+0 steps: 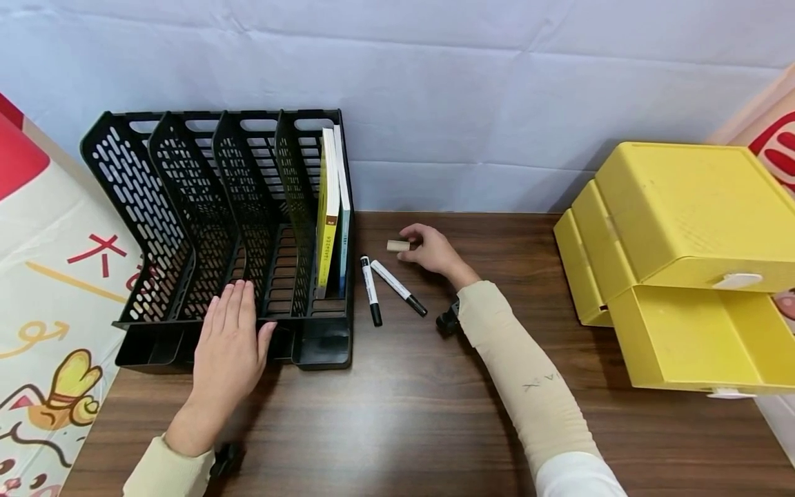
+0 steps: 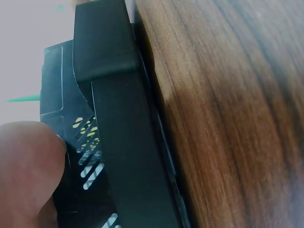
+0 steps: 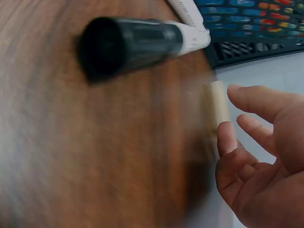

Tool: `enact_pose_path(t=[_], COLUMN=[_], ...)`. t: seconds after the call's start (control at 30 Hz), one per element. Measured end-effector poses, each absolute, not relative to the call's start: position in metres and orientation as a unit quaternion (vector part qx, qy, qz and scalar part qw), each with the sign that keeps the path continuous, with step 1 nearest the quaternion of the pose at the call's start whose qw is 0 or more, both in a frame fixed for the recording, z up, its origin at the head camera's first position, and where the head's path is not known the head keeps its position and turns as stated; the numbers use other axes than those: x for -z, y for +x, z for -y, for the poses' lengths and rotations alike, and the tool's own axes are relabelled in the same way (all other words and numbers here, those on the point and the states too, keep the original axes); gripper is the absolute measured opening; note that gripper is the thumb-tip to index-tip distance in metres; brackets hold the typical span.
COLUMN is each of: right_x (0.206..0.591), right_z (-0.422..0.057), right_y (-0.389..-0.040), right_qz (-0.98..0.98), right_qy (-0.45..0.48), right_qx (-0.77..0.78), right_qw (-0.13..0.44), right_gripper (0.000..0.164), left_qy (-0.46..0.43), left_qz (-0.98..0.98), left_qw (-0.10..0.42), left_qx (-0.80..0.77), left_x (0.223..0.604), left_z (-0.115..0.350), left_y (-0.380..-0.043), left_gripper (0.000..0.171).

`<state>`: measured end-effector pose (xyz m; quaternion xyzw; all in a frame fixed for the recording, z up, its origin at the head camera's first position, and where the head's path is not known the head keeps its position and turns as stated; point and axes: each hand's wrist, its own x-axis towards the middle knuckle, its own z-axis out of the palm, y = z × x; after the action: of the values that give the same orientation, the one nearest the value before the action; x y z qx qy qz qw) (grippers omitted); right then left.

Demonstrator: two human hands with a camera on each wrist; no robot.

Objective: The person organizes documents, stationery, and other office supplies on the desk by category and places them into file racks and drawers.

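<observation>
My left hand [image 1: 226,345] lies with straight fingers over the front edge of the black file organizer [image 1: 319,319], the thumb spread to the right. In the left wrist view, part of that hand shows beside the organizer's dark wall [image 2: 126,142]. At the back of the table my right hand [image 1: 431,250] reaches to a small beige block [image 1: 397,246]. Thumb and forefinger stand on either side of the block's right end, with a gap between them in the right wrist view. Two white markers with black caps, one marker [image 1: 370,290] and a slanted marker [image 1: 397,286], lie in front of the block.
Upright books [image 1: 329,214] stand in the organizer's rightmost slot. A yellow drawer unit [image 1: 702,214] is at the right, its lower drawer [image 1: 708,338] pulled out toward the front. A pale cloth backdrop [image 1: 447,103] hangs behind the brown wooden table [image 1: 385,414].
</observation>
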<state>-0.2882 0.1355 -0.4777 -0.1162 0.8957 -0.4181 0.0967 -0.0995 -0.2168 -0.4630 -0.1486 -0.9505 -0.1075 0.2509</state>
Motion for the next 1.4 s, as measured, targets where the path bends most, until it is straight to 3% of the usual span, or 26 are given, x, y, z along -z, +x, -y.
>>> enact_pose_path(t=[0.27,0.47,1.1,1.4], right_x=[0.486,0.488,0.480,0.472], right_z=[-0.125,-0.126,-0.135,-0.146], right_y=[-0.290,-0.289,-0.282,-0.274], right_qz=[-0.907,-0.908,-0.895,-0.896], right_qy=[-0.118,-0.107,-0.143,-0.159], right_qx=[0.393,0.393,0.396,0.391], right_qw=[0.098,0.095,0.149,0.140], right_gripper=[0.043,0.035,0.024,0.022], left_qy=[-0.144,-0.145,-0.139,-0.138], left_qz=[0.952,0.952,0.957,0.957], left_qw=[0.246,0.244,0.229,0.231], left_qx=[0.108,0.113,0.109,0.109], left_x=[0.463,0.462,0.462,0.462], left_z=[0.217,0.216,0.218,0.217], left_y=[-0.100,-0.100,-0.099,-0.099], left_gripper=[0.076,0.063,0.067,0.066])
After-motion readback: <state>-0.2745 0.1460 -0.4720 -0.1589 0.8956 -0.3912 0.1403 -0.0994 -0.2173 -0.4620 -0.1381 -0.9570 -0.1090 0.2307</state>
